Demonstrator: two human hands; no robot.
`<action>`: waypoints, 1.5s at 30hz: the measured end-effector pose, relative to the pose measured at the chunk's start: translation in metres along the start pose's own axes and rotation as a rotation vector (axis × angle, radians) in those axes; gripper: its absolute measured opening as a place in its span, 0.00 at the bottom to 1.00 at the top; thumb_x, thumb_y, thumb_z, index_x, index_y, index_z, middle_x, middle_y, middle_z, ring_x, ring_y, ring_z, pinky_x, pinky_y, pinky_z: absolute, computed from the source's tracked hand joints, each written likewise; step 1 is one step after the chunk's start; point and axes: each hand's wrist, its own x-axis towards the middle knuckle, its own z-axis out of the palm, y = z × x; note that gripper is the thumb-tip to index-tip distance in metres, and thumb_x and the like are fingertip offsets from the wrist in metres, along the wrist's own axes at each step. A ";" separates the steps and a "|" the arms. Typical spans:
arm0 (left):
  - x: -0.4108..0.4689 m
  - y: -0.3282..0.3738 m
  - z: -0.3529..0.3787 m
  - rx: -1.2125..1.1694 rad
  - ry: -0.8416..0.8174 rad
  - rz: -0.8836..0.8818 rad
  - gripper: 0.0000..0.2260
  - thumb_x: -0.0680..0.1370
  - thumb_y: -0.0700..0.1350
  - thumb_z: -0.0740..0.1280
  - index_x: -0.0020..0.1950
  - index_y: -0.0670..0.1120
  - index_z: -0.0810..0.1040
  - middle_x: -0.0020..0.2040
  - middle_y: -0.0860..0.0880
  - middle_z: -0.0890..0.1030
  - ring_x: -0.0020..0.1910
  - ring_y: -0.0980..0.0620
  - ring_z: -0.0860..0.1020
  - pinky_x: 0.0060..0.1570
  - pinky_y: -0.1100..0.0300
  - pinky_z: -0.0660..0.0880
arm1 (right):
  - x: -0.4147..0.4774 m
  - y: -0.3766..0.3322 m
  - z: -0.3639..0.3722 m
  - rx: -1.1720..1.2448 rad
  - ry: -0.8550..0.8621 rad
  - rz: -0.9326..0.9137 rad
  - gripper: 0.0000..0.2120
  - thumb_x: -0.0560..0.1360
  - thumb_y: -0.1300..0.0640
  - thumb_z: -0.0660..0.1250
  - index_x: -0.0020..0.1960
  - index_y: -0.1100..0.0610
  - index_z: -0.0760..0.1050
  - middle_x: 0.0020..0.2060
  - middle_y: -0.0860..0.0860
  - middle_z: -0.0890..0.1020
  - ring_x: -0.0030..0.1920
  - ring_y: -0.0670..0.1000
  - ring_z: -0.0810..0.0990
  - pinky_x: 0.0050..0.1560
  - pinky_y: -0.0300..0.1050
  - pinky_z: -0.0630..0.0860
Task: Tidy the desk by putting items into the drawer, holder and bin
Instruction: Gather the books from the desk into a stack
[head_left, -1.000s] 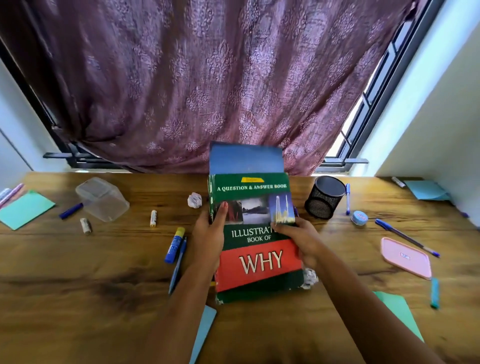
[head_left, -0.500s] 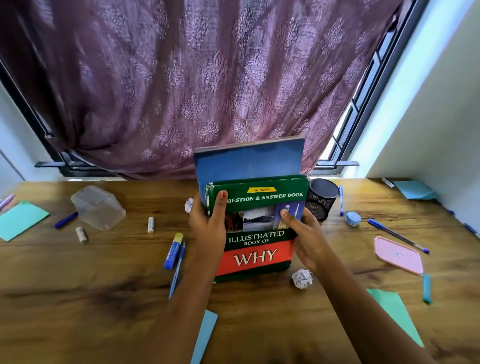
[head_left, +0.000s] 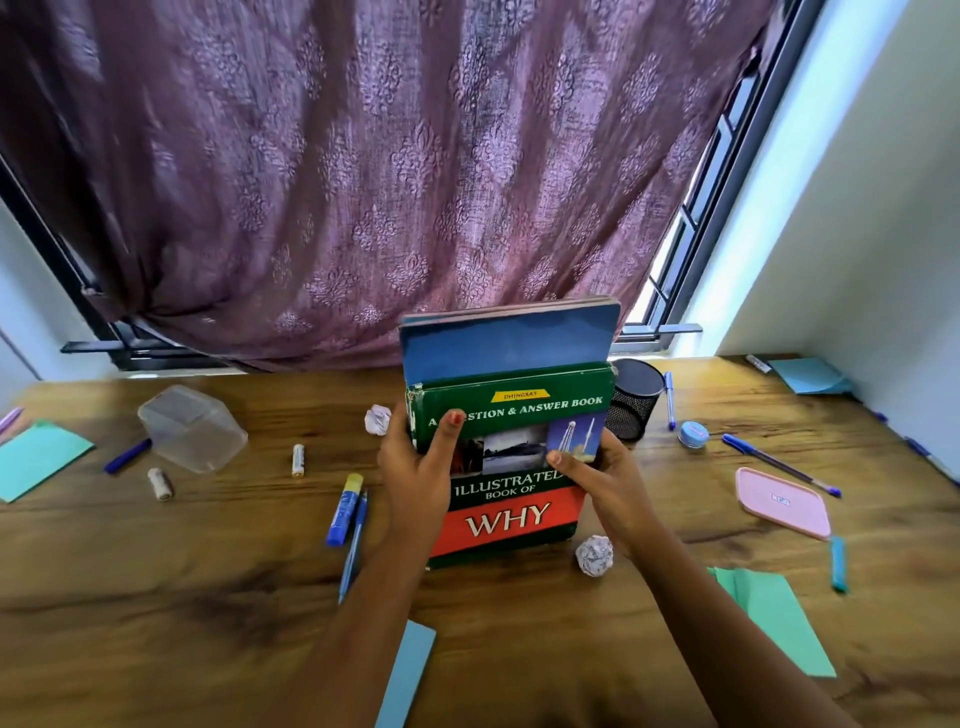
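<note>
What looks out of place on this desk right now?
The clear container lies overturned at the left, far from a pink lid on the right; a crumpled paper ball sits beside the green book.

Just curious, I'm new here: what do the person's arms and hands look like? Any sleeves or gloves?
Both forearms are bare: no sleeves, gloves, watch or bracelet show. The left hand has a red-painted thumbnail; no rings show on the right hand.

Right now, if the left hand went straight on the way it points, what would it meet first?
Likely the curtain behind the desk: the left hand grips the books, which would travel along. The crumpled paper ball sits just left of that line; depth is unclear.
</note>
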 end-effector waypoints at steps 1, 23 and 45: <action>0.002 0.004 -0.001 0.005 -0.002 0.004 0.15 0.72 0.59 0.68 0.52 0.51 0.76 0.45 0.59 0.83 0.46 0.62 0.80 0.45 0.70 0.75 | 0.000 -0.005 0.000 -0.024 -0.005 -0.018 0.19 0.62 0.53 0.75 0.50 0.55 0.77 0.42 0.51 0.85 0.42 0.51 0.84 0.38 0.41 0.80; -0.050 -0.050 -0.024 0.176 -0.015 -0.450 0.20 0.79 0.53 0.57 0.64 0.42 0.72 0.46 0.53 0.79 0.41 0.60 0.78 0.32 0.74 0.73 | -0.011 0.011 0.007 -0.437 0.100 -0.023 0.25 0.67 0.52 0.76 0.59 0.50 0.68 0.49 0.49 0.81 0.46 0.46 0.83 0.43 0.43 0.81; -0.009 -0.034 -0.053 0.968 -0.314 -0.558 0.24 0.82 0.56 0.49 0.56 0.39 0.75 0.55 0.39 0.79 0.54 0.41 0.77 0.53 0.53 0.73 | -0.012 0.024 0.042 -0.546 0.269 0.361 0.18 0.80 0.47 0.59 0.56 0.63 0.70 0.52 0.62 0.80 0.52 0.61 0.79 0.55 0.57 0.76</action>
